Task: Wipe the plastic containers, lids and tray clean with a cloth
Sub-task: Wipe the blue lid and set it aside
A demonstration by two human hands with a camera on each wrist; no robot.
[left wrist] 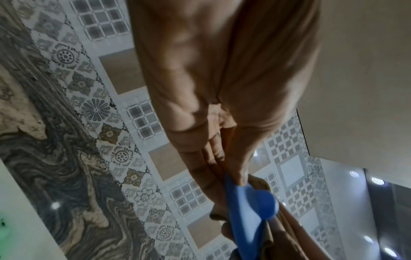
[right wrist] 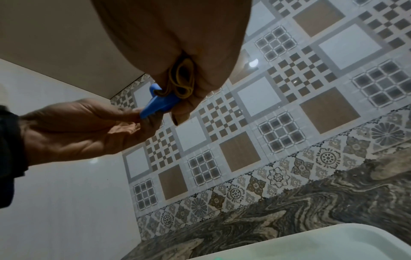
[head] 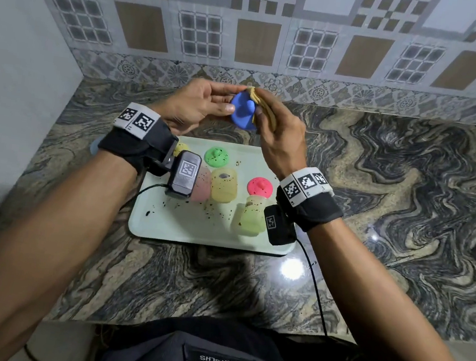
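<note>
I held the blue lid [head: 242, 113] up above the far edge of the tray [head: 212, 231], tipped so its top face and round knob looked back at me. It was a small matte disc, plain blue, and I could see no specks on the side facing me. My left hand [head: 193, 107] pinched its rim between thumb and fingertips. My right hand [head: 282, 134] was closed around a folded yellow cloth [head: 263, 105], pressing it against the lid's right edge beside the knob.

Below, on the pale tray on the marbled tabletop [head: 411, 188], lay a green lid [head: 216, 157] and a pink lid [head: 260, 187], each with its own knob, the green one dotted with dark specks. A yellow container [head: 224, 185], a pink container [head: 201, 189] and a pale green container [head: 248, 219] lay between them, translucent and spotted. Dark crumbs [head: 211, 210] were scattered over the tray floor around them.
</note>
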